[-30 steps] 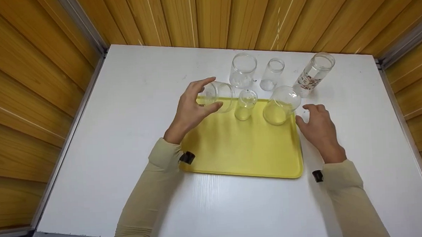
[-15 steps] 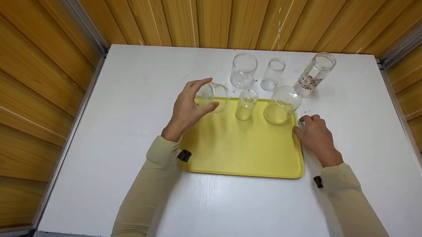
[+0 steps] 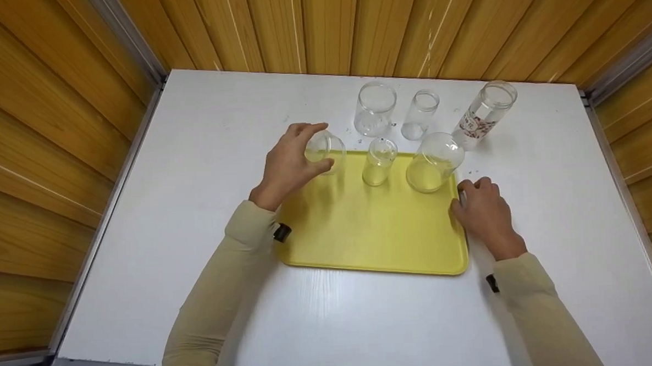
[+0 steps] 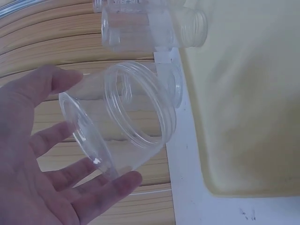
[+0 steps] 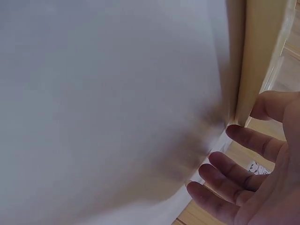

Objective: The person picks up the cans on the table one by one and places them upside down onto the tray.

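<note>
My left hand point(image 3: 289, 160) holds a clear wide jar point(image 3: 327, 152) over the far left corner of the yellow tray point(image 3: 372, 236). Thumb and fingers spread around its base end, and the threaded mouth of that jar point(image 4: 119, 117) points toward the tray side in the left wrist view. At the tray's right edge, my right hand point(image 3: 484, 209) pinches the rim, thumb on the inner side and index finger outside. On the tray's far part stand a small slim jar point(image 3: 379, 167) and a large wide jar point(image 3: 435, 163), both bottom up.
Behind the tray, a wide clear jar point(image 3: 375, 109), a slim clear jar point(image 3: 420, 115) and a tall jar with a printed label point(image 3: 485, 115) stand mouth up on the white table point(image 3: 193, 156). Wood-patterned panels point(image 3: 325, 29) enclose the table's back and sides.
My left hand has shifted slightly left with the jar, which now tilts more steeply. My right hand has come down and left from beside the large jar to the tray's right rim.
</note>
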Available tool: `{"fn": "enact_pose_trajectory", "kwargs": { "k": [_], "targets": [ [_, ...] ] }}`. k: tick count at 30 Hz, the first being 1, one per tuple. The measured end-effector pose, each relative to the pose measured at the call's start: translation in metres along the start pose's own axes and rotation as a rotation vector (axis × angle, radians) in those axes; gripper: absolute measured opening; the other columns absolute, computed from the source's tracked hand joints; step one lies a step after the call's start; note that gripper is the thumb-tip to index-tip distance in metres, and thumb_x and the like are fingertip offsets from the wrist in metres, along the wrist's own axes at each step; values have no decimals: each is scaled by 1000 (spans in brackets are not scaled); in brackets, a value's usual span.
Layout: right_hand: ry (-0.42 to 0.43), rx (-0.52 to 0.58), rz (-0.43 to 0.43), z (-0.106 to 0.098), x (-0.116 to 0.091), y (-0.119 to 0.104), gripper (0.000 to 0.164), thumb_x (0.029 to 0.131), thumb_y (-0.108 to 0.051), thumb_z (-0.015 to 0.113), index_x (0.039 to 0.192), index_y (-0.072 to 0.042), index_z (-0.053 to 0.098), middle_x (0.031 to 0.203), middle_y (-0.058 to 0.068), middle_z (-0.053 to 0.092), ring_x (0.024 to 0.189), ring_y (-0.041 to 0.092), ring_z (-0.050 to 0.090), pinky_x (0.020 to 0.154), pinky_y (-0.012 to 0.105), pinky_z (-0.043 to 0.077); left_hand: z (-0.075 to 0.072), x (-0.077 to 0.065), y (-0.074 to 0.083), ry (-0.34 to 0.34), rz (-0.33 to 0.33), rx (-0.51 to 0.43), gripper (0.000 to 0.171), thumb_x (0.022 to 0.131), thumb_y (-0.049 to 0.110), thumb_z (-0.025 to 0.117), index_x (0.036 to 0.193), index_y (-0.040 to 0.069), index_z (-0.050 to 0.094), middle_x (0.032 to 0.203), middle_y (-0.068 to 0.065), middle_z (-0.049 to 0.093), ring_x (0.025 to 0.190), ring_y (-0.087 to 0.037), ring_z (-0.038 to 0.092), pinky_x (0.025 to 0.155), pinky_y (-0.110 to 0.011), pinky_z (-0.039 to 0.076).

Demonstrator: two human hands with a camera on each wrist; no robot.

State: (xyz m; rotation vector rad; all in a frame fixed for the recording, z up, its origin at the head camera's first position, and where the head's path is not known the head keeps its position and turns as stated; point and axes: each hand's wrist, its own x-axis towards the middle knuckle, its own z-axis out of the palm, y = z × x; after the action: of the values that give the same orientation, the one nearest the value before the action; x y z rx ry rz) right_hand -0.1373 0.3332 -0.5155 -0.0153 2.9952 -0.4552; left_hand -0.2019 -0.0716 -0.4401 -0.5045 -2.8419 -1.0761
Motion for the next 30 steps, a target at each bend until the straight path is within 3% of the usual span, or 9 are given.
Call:
{"fn": "enact_pose_trajectory", "kwargs": {
  "k": [7, 17, 30],
  "targets": [
    [-20, -5, -4, 0, 1, 1, 47, 101, -23, 57, 135, 9, 58, 123, 34, 47, 108, 50, 48, 77, 62, 49, 0, 7, -2, -87, -49, 99, 67, 91, 33, 82, 152, 20, 59, 151, -16, 53, 127, -34, 59, 97, -52, 55],
    [4, -4, -34, -1, -1, 3, 42, 101, -22, 59, 131, 7, 60, 122, 35, 48, 108, 52, 49, 76, 65, 50, 4, 13, -2, -167, -31, 209, 65, 89, 28, 78, 151, 19, 61, 149, -18, 55, 121, -37, 62, 86, -52, 57],
    [-19, 3, -30, -2, 1, 4, 42, 101, -23, 57, 131, 7, 60, 122, 34, 48, 109, 51, 48, 78, 65, 50, 12, 17, -3, -242, -29, 297, 62, 89, 29, 78, 149, 18, 63, 145, -19, 56, 120, -38, 61, 89, -52, 57]
  ]
}}
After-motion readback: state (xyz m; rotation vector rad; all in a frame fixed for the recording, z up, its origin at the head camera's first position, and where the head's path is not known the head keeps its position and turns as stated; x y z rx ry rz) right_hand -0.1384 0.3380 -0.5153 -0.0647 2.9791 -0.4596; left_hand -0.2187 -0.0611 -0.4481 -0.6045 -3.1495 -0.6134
